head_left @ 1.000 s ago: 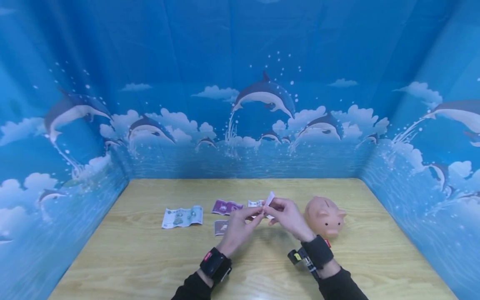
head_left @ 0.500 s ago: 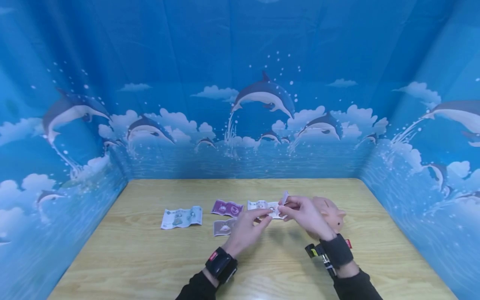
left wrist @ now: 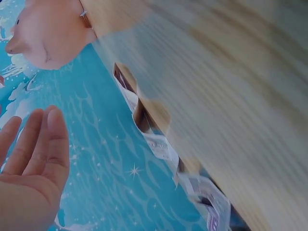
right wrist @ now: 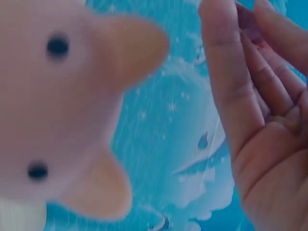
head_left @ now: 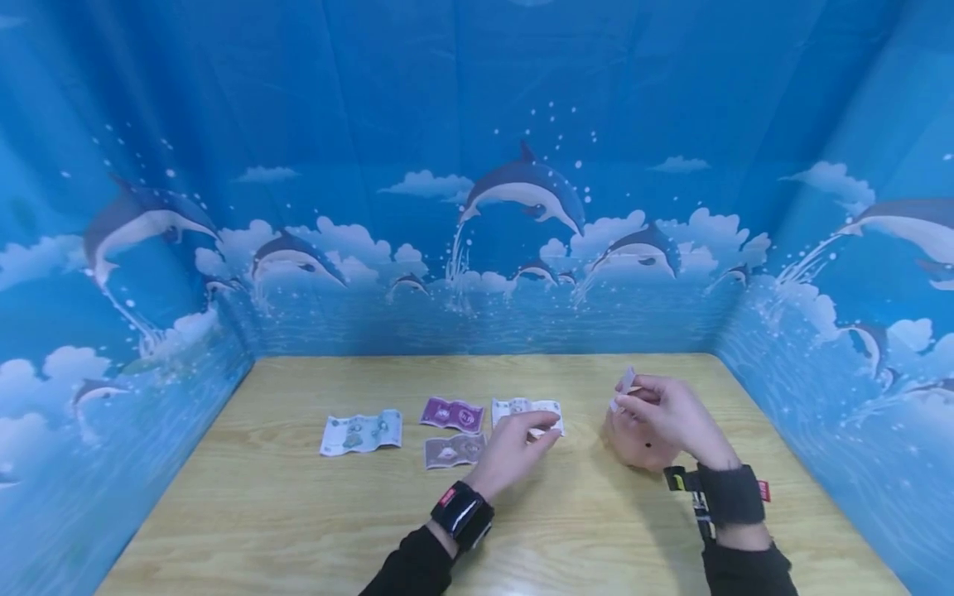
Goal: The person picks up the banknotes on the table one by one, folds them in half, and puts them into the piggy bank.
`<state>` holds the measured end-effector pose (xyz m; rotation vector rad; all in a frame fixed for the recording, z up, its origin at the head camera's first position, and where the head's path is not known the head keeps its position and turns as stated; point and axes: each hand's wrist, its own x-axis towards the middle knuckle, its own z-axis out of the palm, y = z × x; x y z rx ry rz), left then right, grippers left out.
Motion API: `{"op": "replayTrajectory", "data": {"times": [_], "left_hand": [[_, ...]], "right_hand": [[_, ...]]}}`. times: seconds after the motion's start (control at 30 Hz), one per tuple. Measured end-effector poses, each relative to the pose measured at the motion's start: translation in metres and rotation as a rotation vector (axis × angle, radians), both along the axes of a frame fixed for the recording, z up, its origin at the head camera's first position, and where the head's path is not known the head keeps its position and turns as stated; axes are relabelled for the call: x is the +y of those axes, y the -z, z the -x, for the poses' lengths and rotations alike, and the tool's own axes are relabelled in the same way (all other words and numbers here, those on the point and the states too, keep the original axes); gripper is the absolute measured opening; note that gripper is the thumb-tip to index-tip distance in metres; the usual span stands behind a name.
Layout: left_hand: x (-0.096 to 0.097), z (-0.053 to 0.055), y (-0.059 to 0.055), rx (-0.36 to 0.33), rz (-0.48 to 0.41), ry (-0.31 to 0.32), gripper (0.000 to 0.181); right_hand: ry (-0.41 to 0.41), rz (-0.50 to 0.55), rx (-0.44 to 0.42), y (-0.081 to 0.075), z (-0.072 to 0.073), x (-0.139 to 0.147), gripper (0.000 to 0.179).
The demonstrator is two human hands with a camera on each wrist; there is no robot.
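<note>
My right hand (head_left: 681,418) pinches a folded banknote (head_left: 627,382) between thumb and fingers, just above the pink piggy bank (head_left: 637,443). That hand covers part of the pig's back, so its slot is hidden. Close up in the right wrist view, the pig's face and ears (right wrist: 98,187) stand beside the palm; the fingertips run out of frame. My left hand (head_left: 510,454) holds nothing, its fingers loosely bent over the near edge of a white banknote (head_left: 514,406). The left wrist view shows its fingers (left wrist: 57,144) extended.
Left of the white note lie a purple banknote (head_left: 451,415) and a grey-brown banknote (head_left: 450,452). Farther left is a green-and-white banknote (head_left: 361,433). A blue dolphin-print curtain (head_left: 477,314) encloses the wooden table (head_left: 298,513) at the back and sides.
My hands have parted. The right one carried the folded banknote rightward from the middle to above the piggy bank, while the left let go and shifted slightly right and down.
</note>
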<state>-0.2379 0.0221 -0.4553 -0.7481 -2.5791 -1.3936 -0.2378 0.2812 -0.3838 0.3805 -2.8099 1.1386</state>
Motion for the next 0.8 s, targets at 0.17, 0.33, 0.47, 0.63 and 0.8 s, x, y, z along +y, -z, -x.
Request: {"op": "replayTrajectory", "data": {"times": [0.17,0.33,0.47,0.63,0.8], "left_hand": [[0.012,0.004,0.002,0.009,-0.013,0.024,0.032],[0.022,0.006,0.002,-0.034,-0.014,0.002,0.032],[0.030,0.006,0.003,-0.069,-0.021,-0.003,0.032],[0.040,0.005,0.001,-0.088,0.015,0.005,0.032],[0.052,0.004,-0.002,-0.085,0.060,0.033,0.032]], "right_hand": [[0.023,-0.009,-0.009,-0.004,-0.002,0.019,0.038],[0.039,-0.015,-0.007,-0.005,-0.004,0.035,0.036],[0.055,-0.042,0.004,-0.002,-0.002,0.045,0.032],[0.042,-0.040,0.010,0.005,0.004,0.052,0.031],[0.033,-0.056,0.037,0.011,0.007,0.057,0.030]]}}
